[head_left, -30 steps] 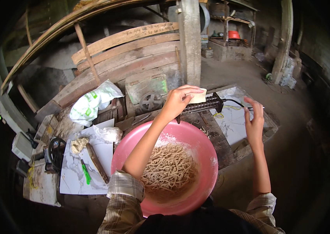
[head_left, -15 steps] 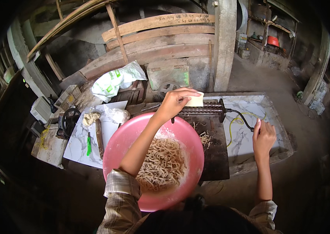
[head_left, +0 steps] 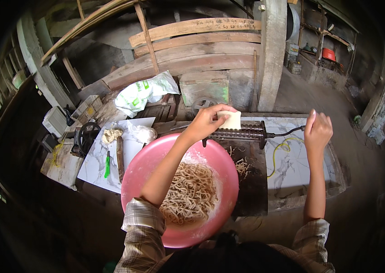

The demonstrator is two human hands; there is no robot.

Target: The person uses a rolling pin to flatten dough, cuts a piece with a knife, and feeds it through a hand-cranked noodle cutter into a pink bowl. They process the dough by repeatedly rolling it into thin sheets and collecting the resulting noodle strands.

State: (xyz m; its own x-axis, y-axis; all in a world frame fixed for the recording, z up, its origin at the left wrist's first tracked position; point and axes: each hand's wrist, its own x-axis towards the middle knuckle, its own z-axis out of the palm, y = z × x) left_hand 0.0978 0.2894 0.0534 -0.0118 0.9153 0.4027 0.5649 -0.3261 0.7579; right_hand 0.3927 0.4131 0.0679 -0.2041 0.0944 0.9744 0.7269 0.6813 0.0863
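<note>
My left hand [head_left: 207, 120] pinches a pale yellow dough sheet [head_left: 232, 120] between thumb and fingers. The sheet stands upright over the ridged rollers of a dark hand-cranked noodle cutter [head_left: 242, 133]. My right hand [head_left: 318, 130] is closed around the end of its bent crank [head_left: 283, 133], out to the right of the rollers. Below my left forearm sits a wide pink basin [head_left: 132, 182] with flour on its inner wall. Floury cut noodles [head_left: 191, 193] are heaped in it. Whether the sheet's lower edge is between the rollers is hard to see.
Noodle scraps [head_left: 242, 168] lie on the dark board beside the basin. A marbled slab [head_left: 292, 168] with a yellow cord is at right. On the left marbled board [head_left: 93, 170] are a green-handled knife [head_left: 107, 166], a wooden stick [head_left: 120, 157], a dough lump [head_left: 111, 135] and a plastic bag [head_left: 143, 132].
My right hand has swung the crank upward and outward, from low on the right to about roller height. My left hand still holds the dough sheet over the rollers. The whole view has shifted slightly.
</note>
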